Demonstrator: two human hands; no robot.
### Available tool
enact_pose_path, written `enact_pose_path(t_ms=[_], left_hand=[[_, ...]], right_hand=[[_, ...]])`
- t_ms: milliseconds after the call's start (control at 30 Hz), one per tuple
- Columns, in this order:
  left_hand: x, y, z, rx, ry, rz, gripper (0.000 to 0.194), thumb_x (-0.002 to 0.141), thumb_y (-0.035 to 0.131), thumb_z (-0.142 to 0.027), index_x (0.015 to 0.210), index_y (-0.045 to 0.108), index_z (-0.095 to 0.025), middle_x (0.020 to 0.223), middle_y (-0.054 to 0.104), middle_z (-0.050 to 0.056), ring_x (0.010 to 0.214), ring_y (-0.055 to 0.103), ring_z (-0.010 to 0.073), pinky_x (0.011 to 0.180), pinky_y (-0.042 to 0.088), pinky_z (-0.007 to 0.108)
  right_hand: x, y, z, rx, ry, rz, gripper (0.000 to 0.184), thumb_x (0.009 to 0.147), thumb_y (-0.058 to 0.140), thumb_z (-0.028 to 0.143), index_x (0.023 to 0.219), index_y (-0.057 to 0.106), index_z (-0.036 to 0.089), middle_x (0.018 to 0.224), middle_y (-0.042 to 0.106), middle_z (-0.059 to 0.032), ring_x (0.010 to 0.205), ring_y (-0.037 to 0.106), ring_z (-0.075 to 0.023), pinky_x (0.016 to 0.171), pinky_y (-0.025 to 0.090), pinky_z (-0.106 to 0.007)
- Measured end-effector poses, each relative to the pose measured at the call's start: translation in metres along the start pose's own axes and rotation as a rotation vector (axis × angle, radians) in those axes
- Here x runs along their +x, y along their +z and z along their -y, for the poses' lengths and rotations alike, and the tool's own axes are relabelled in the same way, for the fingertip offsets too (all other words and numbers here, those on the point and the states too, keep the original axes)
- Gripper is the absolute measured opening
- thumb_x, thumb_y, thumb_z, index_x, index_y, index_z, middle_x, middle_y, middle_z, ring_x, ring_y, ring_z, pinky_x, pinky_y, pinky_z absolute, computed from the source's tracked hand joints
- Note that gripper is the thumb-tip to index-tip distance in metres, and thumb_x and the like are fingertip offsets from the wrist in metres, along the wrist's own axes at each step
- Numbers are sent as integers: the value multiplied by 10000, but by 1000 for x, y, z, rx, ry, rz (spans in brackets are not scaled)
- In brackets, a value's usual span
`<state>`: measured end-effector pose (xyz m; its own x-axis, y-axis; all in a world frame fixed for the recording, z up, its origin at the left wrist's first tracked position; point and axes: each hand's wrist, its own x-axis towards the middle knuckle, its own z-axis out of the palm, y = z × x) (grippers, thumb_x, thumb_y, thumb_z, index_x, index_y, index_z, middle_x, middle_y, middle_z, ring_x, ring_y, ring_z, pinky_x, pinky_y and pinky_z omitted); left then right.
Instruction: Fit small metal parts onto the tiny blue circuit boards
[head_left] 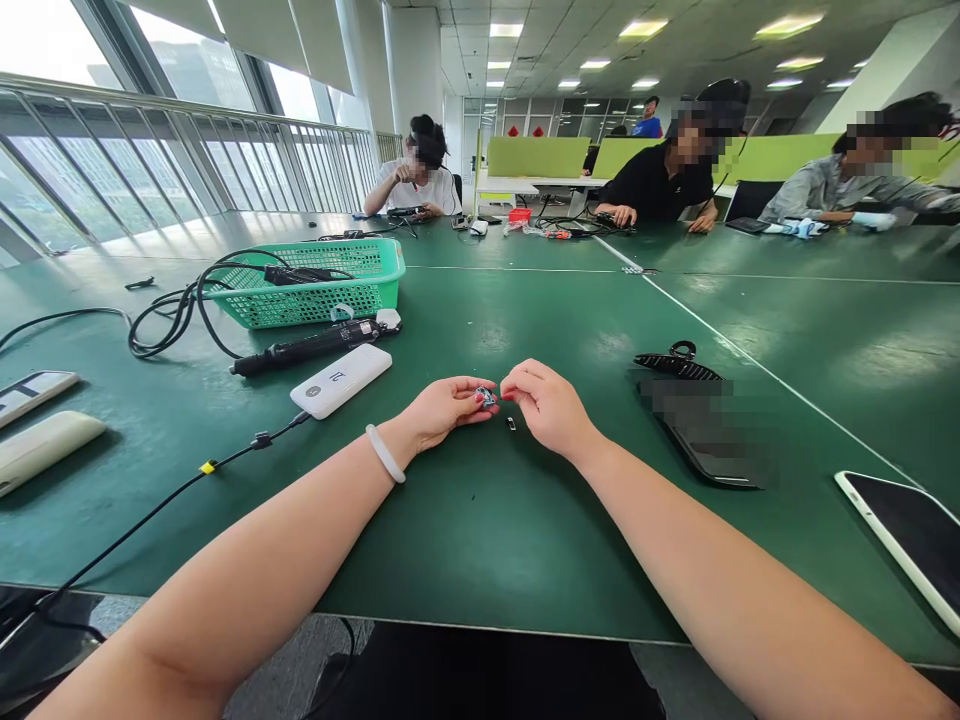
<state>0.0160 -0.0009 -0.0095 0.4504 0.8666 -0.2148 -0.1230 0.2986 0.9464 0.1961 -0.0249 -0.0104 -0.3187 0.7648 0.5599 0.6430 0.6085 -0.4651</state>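
Observation:
Between thumb and fingers, my left hand (448, 412) grips a small silvery-blue part (487, 397); its kind is too small to make out. My right hand (546, 402) is beside it with fingers curled into a pinch, their tips close to the part. Whether those fingertips hold anything is hidden. On the green table (480, 530), just below the gap between my hands, lies a tiny black-and-white piece (511, 424).
To the left are a white power bank (342, 380) with a cable, a black electric screwdriver (315, 347) and a green basket (315, 310). A black hair claw (679, 362), a dark pouch-like item (701, 435) and a phone (907, 540) lie right. Several people sit across the table.

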Motion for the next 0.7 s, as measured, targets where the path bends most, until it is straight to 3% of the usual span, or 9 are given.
enact_pose_path(t_ms=[200, 433, 567, 700], left_hand=[[-5, 3, -3, -20, -57, 144, 97, 810, 599, -80, 887, 655, -100, 822, 668, 61, 782, 668, 107, 828, 538, 254], [-5, 2, -4, -16, -93, 155, 111, 830, 563, -69, 896, 643, -106, 817, 672, 66, 770, 677, 108, 838, 541, 264], [-5, 2, -5, -27, -103, 103, 150, 842, 527, -45, 937, 627, -102, 808, 671, 69, 748, 679, 107, 870, 531, 286], [-3, 2, -4, -90, -92, -33, 158, 842, 497, -16, 939, 595, -94, 850, 671, 79, 748, 678, 108, 878, 533, 282]], right_hand=[[0, 4, 0, 1, -64, 54, 253, 885, 423, 183, 806, 657, 236, 862, 580, -23, 782, 528, -132, 702, 418, -257], [-1, 3, -1, 19, -29, 2, 237, 880, 464, 206, 802, 683, 253, 851, 584, -15, 762, 542, -127, 691, 427, -254], [-1, -2, -3, 41, 26, -3, 228, 872, 456, 176, 831, 674, 228, 859, 618, -20, 806, 566, -135, 726, 436, -261], [-4, -7, -9, -22, 216, 177, 192, 833, 496, 178, 828, 682, 225, 841, 647, -17, 780, 570, -150, 704, 428, -283]])
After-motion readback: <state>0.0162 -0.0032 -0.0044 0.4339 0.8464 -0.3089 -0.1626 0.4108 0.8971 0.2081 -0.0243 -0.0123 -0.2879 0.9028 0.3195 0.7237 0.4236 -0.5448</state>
